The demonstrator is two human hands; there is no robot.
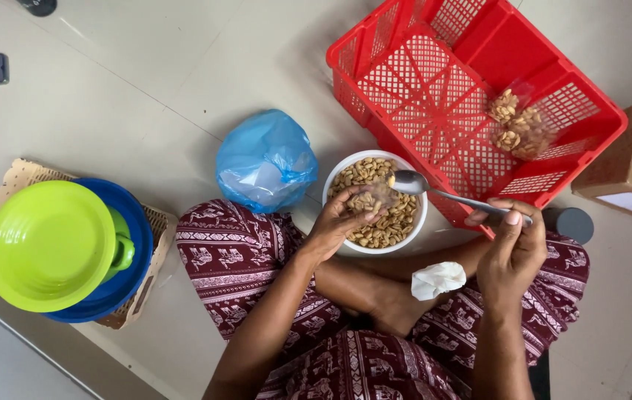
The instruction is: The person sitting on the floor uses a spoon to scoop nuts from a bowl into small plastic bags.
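Left hand [339, 221]: we keep our fingers pinched on a small clear bag [372, 198], mouth open, over the white bowl of peanuts [382, 215] near our knee
Spoon [434, 191]: we should tip it slowly into the bag
Right hand [512, 248]: fingers clamped on the handle, held level

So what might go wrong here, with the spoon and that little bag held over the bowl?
1. The small clear bag in the left hand looks limp; peanuts tipped from the spoon could miss its mouth, though most would likely land in the white bowl.
2. The right hand grips the spoon by the handle's far end, so it may wobble.
3. The bowl sits close against the knee; a leg shift could nudge it.
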